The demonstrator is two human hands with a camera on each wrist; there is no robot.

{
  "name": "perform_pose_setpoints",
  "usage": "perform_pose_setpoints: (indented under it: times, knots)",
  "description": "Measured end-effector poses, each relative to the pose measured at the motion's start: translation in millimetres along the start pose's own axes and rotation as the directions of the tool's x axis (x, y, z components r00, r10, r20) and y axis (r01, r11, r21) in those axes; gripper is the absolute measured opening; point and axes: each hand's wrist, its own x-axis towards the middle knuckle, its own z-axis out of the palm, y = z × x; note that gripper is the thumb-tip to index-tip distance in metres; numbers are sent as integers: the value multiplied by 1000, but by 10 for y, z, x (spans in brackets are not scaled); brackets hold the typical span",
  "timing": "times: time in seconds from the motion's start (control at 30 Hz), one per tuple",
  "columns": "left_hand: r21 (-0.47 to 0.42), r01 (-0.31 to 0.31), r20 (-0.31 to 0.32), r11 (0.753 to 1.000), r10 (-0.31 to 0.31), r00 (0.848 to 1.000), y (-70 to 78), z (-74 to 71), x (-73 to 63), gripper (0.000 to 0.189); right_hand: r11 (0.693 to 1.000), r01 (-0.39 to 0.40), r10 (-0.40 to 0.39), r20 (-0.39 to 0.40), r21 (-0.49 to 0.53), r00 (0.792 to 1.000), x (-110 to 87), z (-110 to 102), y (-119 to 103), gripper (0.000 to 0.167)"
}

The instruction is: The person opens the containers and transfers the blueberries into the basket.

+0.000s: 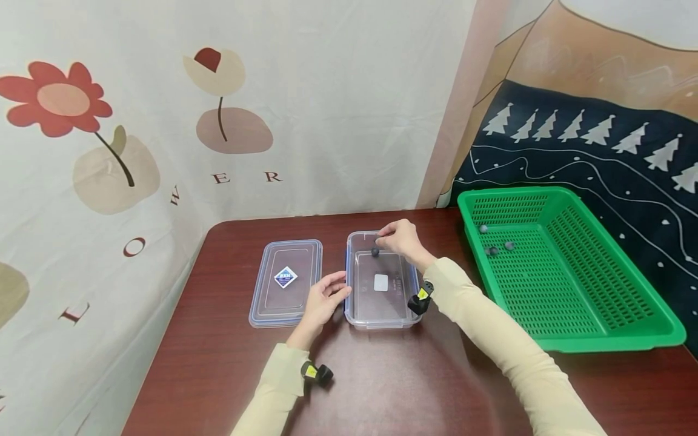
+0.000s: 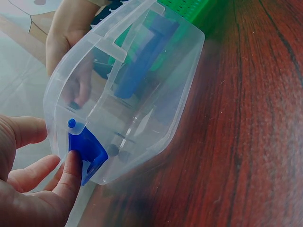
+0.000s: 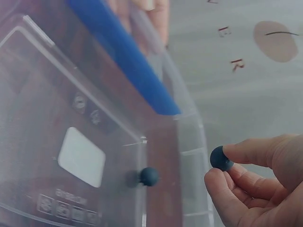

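Observation:
My right hand (image 1: 402, 238) is over the far end of a clear plastic container (image 1: 357, 303), pinching a blueberry (image 3: 221, 159) between thumb and fingertips. Another blueberry (image 3: 149, 176) lies on the container's floor near that end. At the container's left side is my left hand (image 1: 323, 300), its relaxed fingers touching the wall and the blue latch (image 2: 90, 151) that hangs there. The matching lid (image 1: 286, 303), with a blue and white diamond label, lies flat to the left of the container.
A green plastic basket (image 1: 643, 303) stands at the right of the brown table (image 1: 382, 387), with several blueberries (image 1: 493, 251) near its left wall. Behind the table hangs a printed cloth (image 1: 338, 109) with flowers and letters.

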Motion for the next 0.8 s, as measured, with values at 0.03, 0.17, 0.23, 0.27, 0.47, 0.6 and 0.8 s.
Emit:
perform_pose_setpoints:
  times: [0.03,0.17,0.23,0.27,0.47,0.6,0.8]
  knots:
    - [1,-1,0,1000,1,1000,3,0,-2,38,1000,2,-2,6,15,1000,-8,-36,-15,17]
    - [3,-6,2,1000,6,1000,4,0,-3,38,999,5,-5,11,47,1000,-32,-191,-58,19]
    - [4,-8,2,1000,8,1000,1,1,-1,37,999,5,-6,8,51,1000,-44,-276,-65,20]
    - [8,-13,3,1000,13,1000,-1,1,0,37,999,7,-8,4,45,1000,-53,-318,-65,21]
    - [25,-21,3,999,21,1000,2,1,-5,37,1000,2,-2,-4,26,1000,-109,-590,-47,25]
    - [24,-11,4,1000,11,1000,17,2,-14,37,999,-12,12,-15,37,1000,-139,-780,-16,27]
    - [21,-3,5,1000,3,1000,24,5,-8,38,998,-34,36,-26,53,999,-228,-1073,66,30]
